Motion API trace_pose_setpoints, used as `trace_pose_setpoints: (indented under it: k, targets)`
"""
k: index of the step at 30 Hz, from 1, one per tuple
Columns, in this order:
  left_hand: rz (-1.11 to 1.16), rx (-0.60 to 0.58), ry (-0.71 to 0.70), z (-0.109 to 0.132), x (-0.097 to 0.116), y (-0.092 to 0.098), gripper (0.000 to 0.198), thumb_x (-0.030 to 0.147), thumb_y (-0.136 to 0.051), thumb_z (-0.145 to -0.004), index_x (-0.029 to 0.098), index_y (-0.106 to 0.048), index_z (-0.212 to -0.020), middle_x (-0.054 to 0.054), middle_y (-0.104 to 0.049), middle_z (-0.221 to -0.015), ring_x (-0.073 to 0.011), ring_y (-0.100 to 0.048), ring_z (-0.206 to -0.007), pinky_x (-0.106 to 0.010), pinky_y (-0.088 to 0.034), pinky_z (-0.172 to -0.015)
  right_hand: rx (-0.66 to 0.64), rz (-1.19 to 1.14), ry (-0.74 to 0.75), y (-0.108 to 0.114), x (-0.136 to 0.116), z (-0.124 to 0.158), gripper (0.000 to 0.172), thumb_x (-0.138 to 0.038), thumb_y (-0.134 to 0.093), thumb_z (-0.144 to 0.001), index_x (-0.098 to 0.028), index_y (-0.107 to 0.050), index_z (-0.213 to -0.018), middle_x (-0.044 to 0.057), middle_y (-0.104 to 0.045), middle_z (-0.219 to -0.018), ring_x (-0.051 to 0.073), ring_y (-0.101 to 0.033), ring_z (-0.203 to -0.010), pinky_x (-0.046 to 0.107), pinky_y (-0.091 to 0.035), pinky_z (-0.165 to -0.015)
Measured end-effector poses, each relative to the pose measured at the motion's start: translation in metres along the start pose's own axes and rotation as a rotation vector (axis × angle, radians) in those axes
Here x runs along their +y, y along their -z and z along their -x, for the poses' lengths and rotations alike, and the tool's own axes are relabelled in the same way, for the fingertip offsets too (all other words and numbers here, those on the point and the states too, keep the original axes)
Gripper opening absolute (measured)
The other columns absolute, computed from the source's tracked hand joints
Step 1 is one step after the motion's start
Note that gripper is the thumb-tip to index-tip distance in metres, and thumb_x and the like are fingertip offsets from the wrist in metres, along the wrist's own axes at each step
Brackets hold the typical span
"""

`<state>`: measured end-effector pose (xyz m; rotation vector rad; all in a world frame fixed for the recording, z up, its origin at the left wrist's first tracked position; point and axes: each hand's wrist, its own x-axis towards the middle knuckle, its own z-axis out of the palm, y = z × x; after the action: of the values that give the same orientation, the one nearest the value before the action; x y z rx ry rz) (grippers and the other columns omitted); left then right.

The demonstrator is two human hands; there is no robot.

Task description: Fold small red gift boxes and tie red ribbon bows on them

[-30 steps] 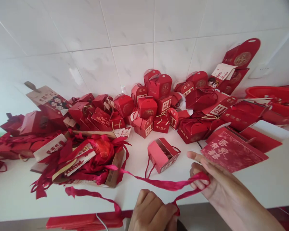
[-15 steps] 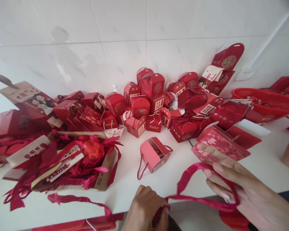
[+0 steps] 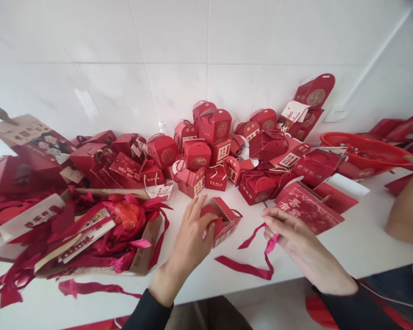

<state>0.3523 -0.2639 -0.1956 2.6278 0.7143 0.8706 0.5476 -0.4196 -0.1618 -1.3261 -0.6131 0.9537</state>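
My left hand point(image 3: 194, 231) is over the left side of a small red gift box point(image 3: 229, 223), fingers bent and apart. The box stands with its top open on the white table, a cord handle showing at its right. Part of it is hidden behind my left hand, and I cannot tell how firmly the fingers touch it. To the right, my right hand point(image 3: 289, 236) pinches a dark pink ribbon point(image 3: 249, 267). The ribbon's loose ends hang down over the table in front of the box.
A cardboard box point(image 3: 146, 252) full of ribbons and tags stands at left, with a loose ribbon point(image 3: 96, 288) before it. Several red gift boxes point(image 3: 215, 126) are piled along the wall. A red basin point(image 3: 365, 153) and another person's arm point(image 3: 406, 208) are at right.
My left hand has let go of the ribbon and moved up to the small gift box. My right hand has moved left and now pinches the ribbon, which hangs loose.
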Motion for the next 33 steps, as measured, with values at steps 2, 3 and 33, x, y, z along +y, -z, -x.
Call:
trace_pose_setpoints:
  k: [2,3,33]
  targets:
    - [0.019,0.01,0.042,-0.001,0.002,-0.001,0.023,0.009,-0.054,-0.091,0.019,-0.069,-0.106,-0.016,-0.054,-0.138,-0.0315,-0.055,-0.129,-0.05,-0.053,-0.104,0.027,0.098,0.052,0.003,0.005,-0.008,0.038,-0.053,-0.083,-0.082,-0.024,-0.074,-0.105,0.001,-0.06,-0.079,0.017,-0.056,-0.077,0.026,-0.049,-0.067]
    - [0.005,0.013,0.062,-0.001,0.004,0.0,0.03,0.009,-0.057,-0.088,0.019,-0.067,-0.115,-0.015,-0.057,-0.13,-0.0292,-0.06,-0.119,-0.048,-0.055,-0.099,0.035,0.126,0.076,0.004,0.005,-0.01,0.04,-0.054,-0.08,-0.084,-0.025,-0.073,-0.111,0.001,-0.061,-0.081,0.018,-0.058,-0.08,0.027,-0.051,-0.07]
    - [-0.35,0.117,0.013,0.04,0.017,0.004,0.026,0.014,-0.053,-0.094,0.013,-0.069,-0.115,-0.021,-0.048,-0.153,-0.0413,-0.046,-0.139,-0.058,-0.048,-0.103,-0.038,0.994,0.272,-0.032,0.07,-0.061,0.012,-0.022,-0.054,-0.092,-0.021,-0.061,-0.082,0.009,-0.064,-0.089,0.028,-0.061,-0.09,0.041,-0.047,-0.085]
